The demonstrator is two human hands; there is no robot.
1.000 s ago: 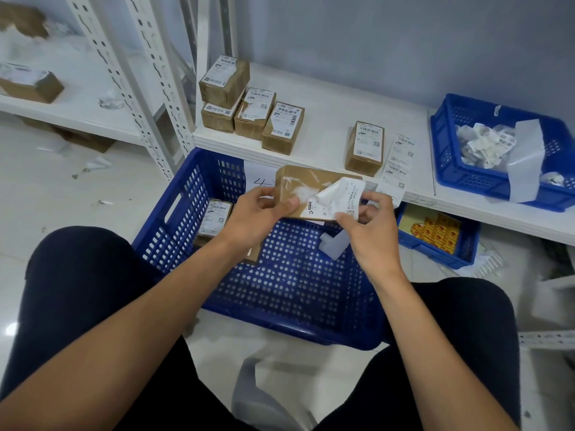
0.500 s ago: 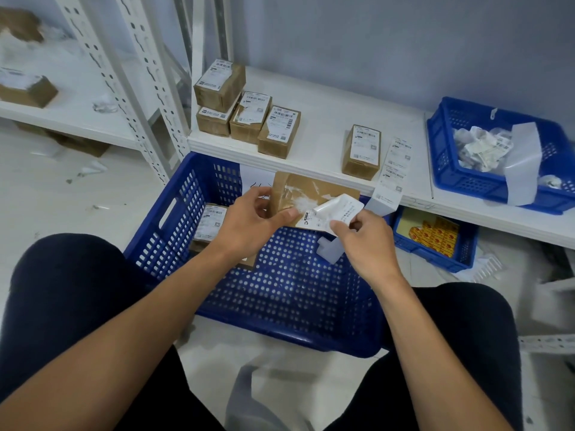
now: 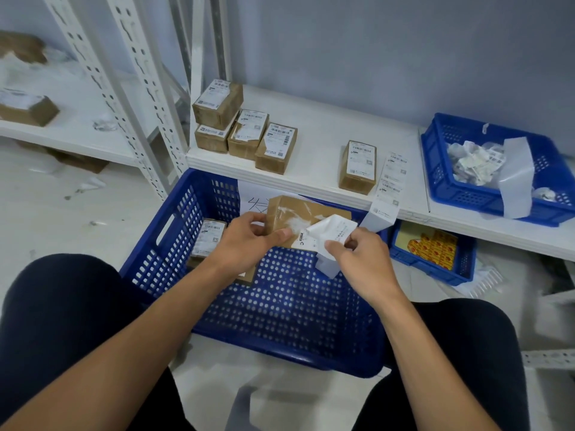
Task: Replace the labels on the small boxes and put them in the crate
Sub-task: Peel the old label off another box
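My left hand (image 3: pixel 245 241) grips a small brown box (image 3: pixel 298 213) over the big blue crate (image 3: pixel 280 306), thumb pressed on its top. My right hand (image 3: pixel 361 259) pinches the white label (image 3: pixel 326 233), which is peeled back and curled off most of the box top, leaving white residue. A labelled box (image 3: pixel 208 241) lies in the crate at its left side, partly behind my left wrist. On the white shelf (image 3: pixel 320 141) stand several more labelled boxes (image 3: pixel 245 132) and a single box (image 3: pixel 357 166). A strip of fresh labels (image 3: pixel 389 185) hangs over the shelf edge.
A blue bin (image 3: pixel 466 194) at the right of the shelf holds crumpled old labels and backing paper. A smaller blue tray (image 3: pixel 432 253) with yellow-red stickers sits under the shelf. White rack uprights (image 3: pixel 140 98) stand to the left. My knees flank the crate.
The label has been peeled further toward me off the box top, exposing more brown cardboard. Both hands and the box have stayed over the crate.
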